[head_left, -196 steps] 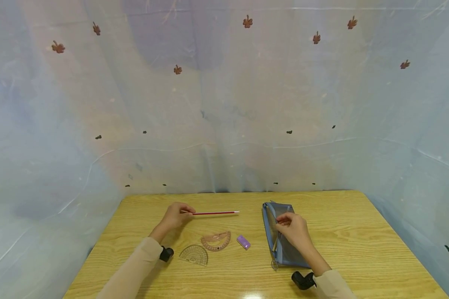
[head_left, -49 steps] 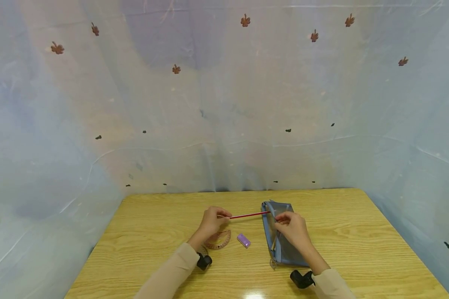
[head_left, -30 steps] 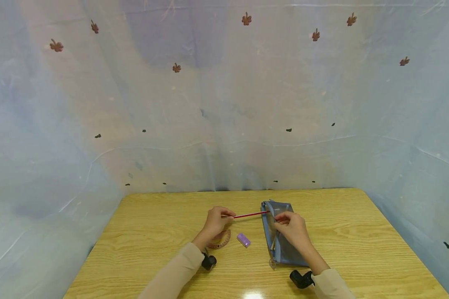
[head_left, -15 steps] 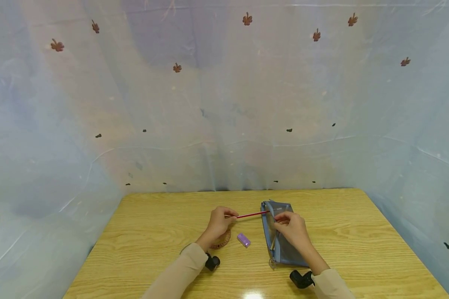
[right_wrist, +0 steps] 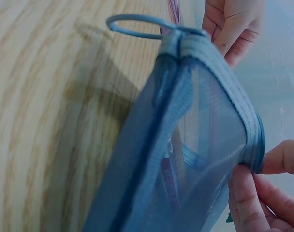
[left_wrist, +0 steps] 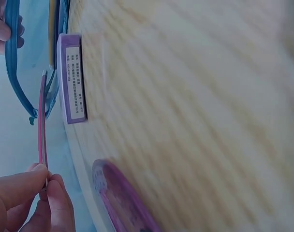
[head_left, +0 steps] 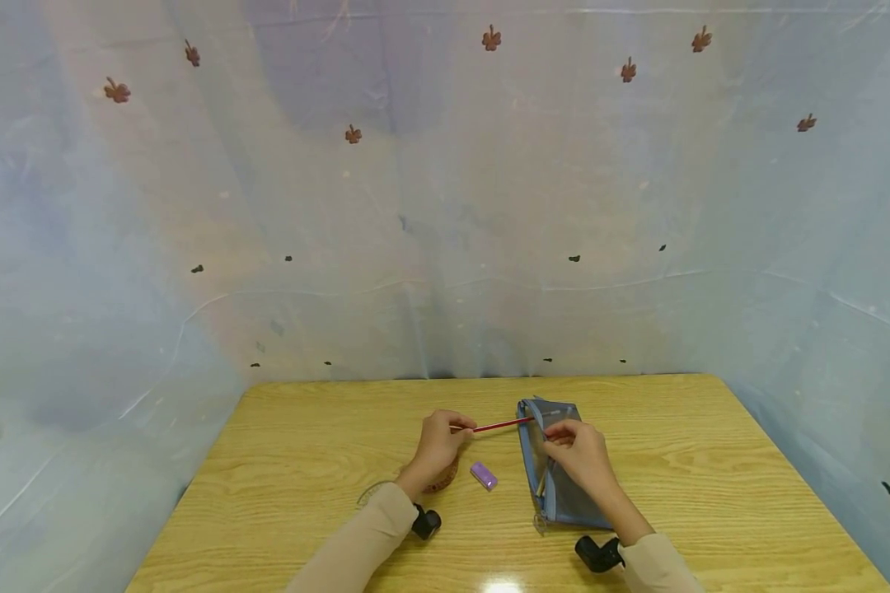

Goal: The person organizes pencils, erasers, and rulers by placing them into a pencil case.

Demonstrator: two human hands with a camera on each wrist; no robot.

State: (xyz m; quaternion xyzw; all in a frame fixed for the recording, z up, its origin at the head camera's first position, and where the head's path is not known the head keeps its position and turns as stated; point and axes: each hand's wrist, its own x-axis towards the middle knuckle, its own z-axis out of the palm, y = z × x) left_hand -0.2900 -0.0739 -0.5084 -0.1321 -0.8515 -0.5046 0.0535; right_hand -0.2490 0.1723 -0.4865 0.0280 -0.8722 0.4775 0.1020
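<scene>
My left hand (head_left: 439, 441) pinches a thin red-and-white pencil (head_left: 500, 426) near its left end. The pencil's far end passes into the open zip mouth of a blue mesh pencil case (head_left: 578, 501). My right hand (head_left: 584, 455) grips the case's zipped edge between thumb and fingers, lifting it; in the right wrist view the raised zip edge (right_wrist: 224, 72) stands away from the other side. A yellowish stick (left_wrist: 52, 34) lies at the case's mouth. Between the hands, a purple eraser (head_left: 483, 475) rests on the table. A pinkish protractor (head_left: 445, 478) is partly hidden under my left wrist.
A clear protractor (head_left: 369, 492) is mostly covered by my left forearm. The wooden table (head_left: 712, 478) ends at a pale sheet (head_left: 445, 206) hung behind it. A ring pull (head_left: 539, 523) sticks out at the case's near corner.
My left hand has carried the pencil rightward from the table's left side into the case's mouth, inching further right in the last second. My right hand and the case have stayed put.
</scene>
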